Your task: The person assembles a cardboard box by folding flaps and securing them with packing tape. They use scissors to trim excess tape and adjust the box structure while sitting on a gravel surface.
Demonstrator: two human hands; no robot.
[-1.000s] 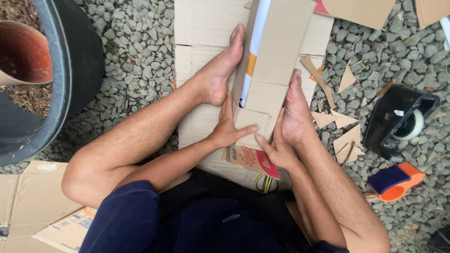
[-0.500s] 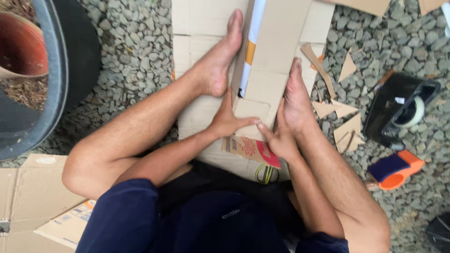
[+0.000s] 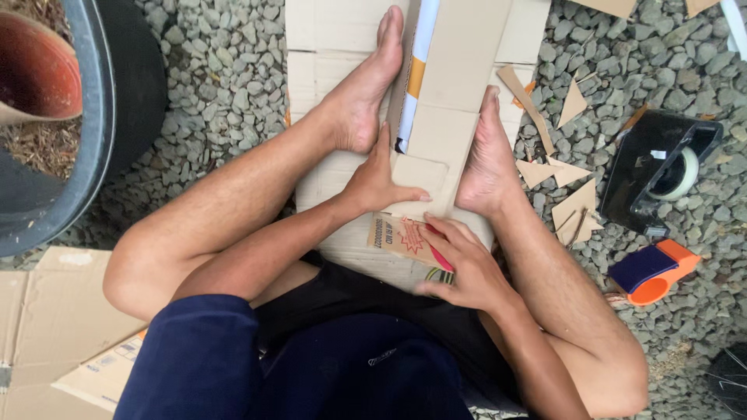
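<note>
- While the person sits on the gravel [image 3: 226, 93] with both bare feet forward, a folded cardboard box [image 3: 447, 93] is kept lying between the feet on a flat cardboard sheet [image 3: 327, 47].
- The left hand [image 3: 381, 183] is laid flat on the near end of the box, fingers spread and thumb stretched to the right; nothing is clasped, the box is only pressed down.
- The right hand [image 3: 459, 268] is seen just below, fingers loosely curled over a printed cardboard flap [image 3: 401, 237]; a pink object [image 3: 441, 258] shows under the fingers, but whether it is gripped cannot be told.
- The left foot [image 3: 366, 93] is set against the left edge of the box, the right foot [image 3: 486, 159] against the right edge.
- A black tape dispenser [image 3: 657, 171] is seen on the gravel to the right, well apart from the hands, with an orange and blue tool [image 3: 654, 272] near it.
- Cardboard scraps [image 3: 572, 198] are scattered beside the right foot.
- A black tub [image 3: 109, 117] is seen at top left, a clay pot [image 3: 39, 74] inside it.
</note>
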